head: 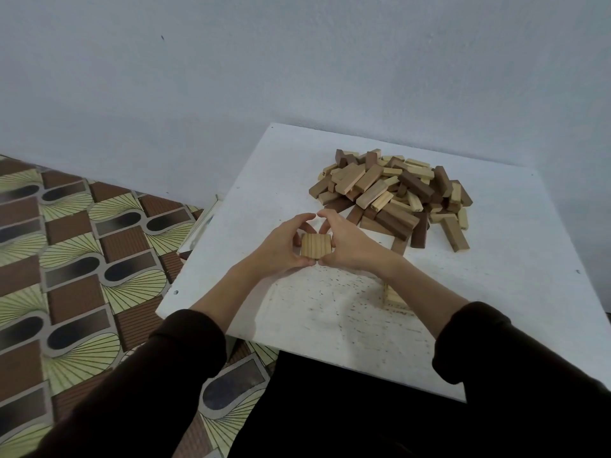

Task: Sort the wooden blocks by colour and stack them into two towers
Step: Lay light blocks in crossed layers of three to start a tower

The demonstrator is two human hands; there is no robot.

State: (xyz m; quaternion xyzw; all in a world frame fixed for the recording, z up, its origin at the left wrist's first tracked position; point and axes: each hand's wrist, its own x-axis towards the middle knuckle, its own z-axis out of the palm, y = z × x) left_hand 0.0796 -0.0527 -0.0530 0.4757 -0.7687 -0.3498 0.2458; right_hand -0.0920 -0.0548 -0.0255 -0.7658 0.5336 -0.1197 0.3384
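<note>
Dark sleeves point(148, 375) logged nearest, left hand point(281, 251) and right hand point(352, 249) beyond them curled round a square layer of pale blocks point(315, 246) on the white board point(496, 276) (grain running away from camera), mixed pile point(393, 196) farther off to the right, nearer the right hand.

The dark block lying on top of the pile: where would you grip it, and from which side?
Pinch the dark block across its two long sides near the middle, coming from above. It lies flat on top of the pile with nothing over it, while its ends sit close against neighbouring blocks, so an end grip looks awkward.
</note>
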